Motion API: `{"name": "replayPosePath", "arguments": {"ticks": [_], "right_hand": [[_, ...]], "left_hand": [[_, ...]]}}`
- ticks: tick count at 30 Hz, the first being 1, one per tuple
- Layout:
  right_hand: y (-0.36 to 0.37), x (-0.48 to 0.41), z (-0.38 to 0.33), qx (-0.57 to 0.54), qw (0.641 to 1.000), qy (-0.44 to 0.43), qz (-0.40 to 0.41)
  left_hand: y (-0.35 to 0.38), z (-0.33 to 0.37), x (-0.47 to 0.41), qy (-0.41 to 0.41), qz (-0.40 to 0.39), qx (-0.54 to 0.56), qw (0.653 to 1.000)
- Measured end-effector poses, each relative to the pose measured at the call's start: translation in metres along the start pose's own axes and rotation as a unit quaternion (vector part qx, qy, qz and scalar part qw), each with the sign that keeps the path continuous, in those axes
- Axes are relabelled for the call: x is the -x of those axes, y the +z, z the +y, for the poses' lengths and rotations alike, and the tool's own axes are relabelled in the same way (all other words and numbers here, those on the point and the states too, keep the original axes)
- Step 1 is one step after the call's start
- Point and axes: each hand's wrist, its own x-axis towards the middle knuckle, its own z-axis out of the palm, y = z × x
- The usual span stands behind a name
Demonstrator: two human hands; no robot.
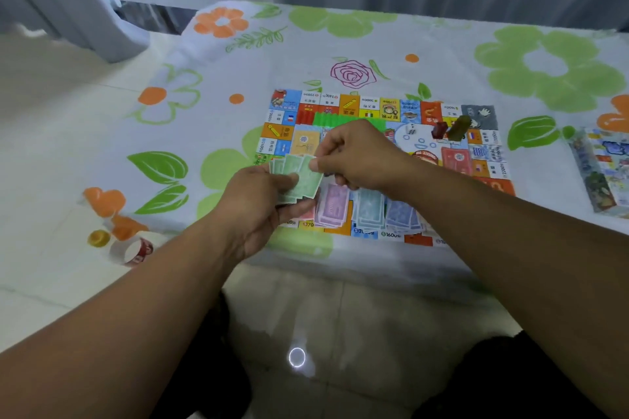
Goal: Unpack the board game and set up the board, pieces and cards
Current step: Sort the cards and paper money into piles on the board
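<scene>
Sorting money over the board's [343, 103] near edge: left hand [258, 206] grips fanned green notes [301, 182], right hand [355, 156] pinches one, probably bound beside the purple pile [332, 206]

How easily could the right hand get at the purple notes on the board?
Probably yes: the right hand is just above the purple notes, nothing between. But it is busy pinching the green notes held by the left hand.
</scene>
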Motion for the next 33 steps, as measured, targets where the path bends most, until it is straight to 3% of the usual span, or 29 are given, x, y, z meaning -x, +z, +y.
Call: {"name": "replayPosePath", "arguments": {"ticks": [7,11,19,22,26,33], "right_hand": [[0.039,-0.025,-0.011,0.014,1.000,-0.014,0.022],[0.055,-0.033,-0.011,0.036,0.999,-0.016,0.013],[0.065,-0.039,-0.009,0.147,0.989,-0.005,0.011],[0.064,-0.037,-0.016,0.117,0.992,-0.031,0.029],[0.067,-0.030,-0.027,0.000,0.999,-0.022,-0.032],[0.067,-0.031,-0.025,-0.042,0.997,-0.005,-0.061]], "left_hand": [[-0.049,0.011,0.003,0.030,0.149,0.027,0.988],[-0.064,0.013,0.002,0.034,0.189,0.055,0.980],[-0.062,0.015,0.006,0.009,0.143,0.051,0.988],[-0.058,0.016,0.009,-0.006,0.119,0.081,0.990],[-0.057,0.016,0.011,-0.009,0.079,0.084,0.993],[-0.061,0.012,0.011,-0.005,0.069,0.051,0.996]]}}
